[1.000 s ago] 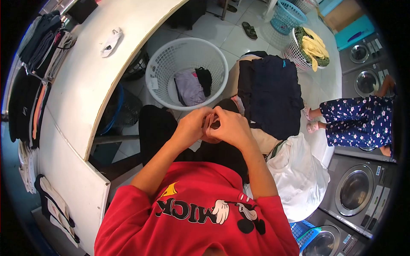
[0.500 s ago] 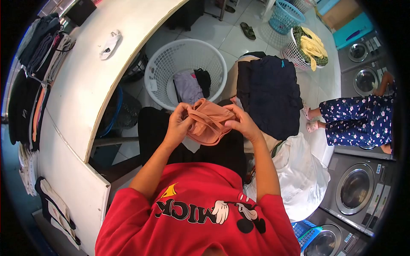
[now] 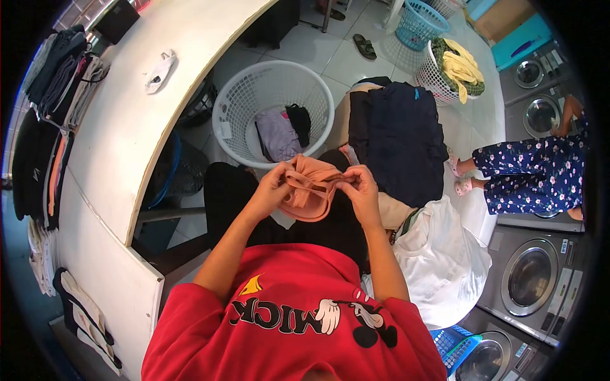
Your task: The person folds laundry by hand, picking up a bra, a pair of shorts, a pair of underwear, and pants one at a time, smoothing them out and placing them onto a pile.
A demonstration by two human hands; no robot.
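A peach-coloured undergarment with narrow bands [image 3: 310,206] is held up over my lap, bunched and partly folded. My left hand [image 3: 274,189] pinches its left side between thumb and fingers. At the opposite edge, my right hand [image 3: 362,190] is closed on a gathered bit of the same cloth. Just beyond my hands stands a white laundry basket [image 3: 232,101] with a grey-lilac garment [image 3: 277,136] and a black one [image 3: 297,122] inside. To the right of the basket lies a pile of dark folded clothes [image 3: 406,143].
A white counter [image 3: 121,146] curves along the left, with a small white item [image 3: 161,71] and stacked clothes [image 3: 63,82]. White cloth [image 3: 445,260] lies at my right. A person in floral trousers [image 3: 530,178] stands near the washing machines [image 3: 530,276]. More baskets [image 3: 420,28] are behind.
The undergarment has turned and dropped slightly between my hands. My right fingers have drawn in and now pinch its right edge more tightly. The view has shifted a little.
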